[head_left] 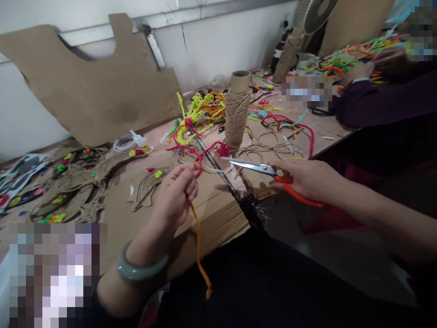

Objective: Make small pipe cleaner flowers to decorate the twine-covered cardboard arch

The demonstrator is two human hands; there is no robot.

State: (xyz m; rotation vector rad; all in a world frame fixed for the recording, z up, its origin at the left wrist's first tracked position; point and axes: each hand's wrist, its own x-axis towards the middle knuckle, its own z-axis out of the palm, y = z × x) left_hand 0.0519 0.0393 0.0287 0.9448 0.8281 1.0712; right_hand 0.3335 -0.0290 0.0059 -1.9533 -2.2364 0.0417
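A person's left hand (177, 191) pinches an orange pipe cleaner (199, 246) between closed fingertips above the front edge of a cardboard sheet (218, 214); the stem's long axis runs near vertical, dangling from the pinch toward six o'clock, its frayed end hanging free below the table edge, while a short stub pokes out at the top of the fingers toward one o'clock; a pale green bangle (139, 269) circles that wrist. The right hand (307, 180) is closed through the red handles of a pair of scissors (252, 167), blades slightly parted and pointing toward nine o'clock, straight at the pinching fingers; the blade tips sit near the stub but apart from it, so the scissors lie at three o'clock from the stem and meet its axis roughly crosswise. Beyond, at twelve o'clock, stands a twine-wound cardboard tube (237, 109) amid a tangle of coloured pipe cleaners (201, 114); a co-worker's dark sleeve (375, 102) rests at the far right of the table.
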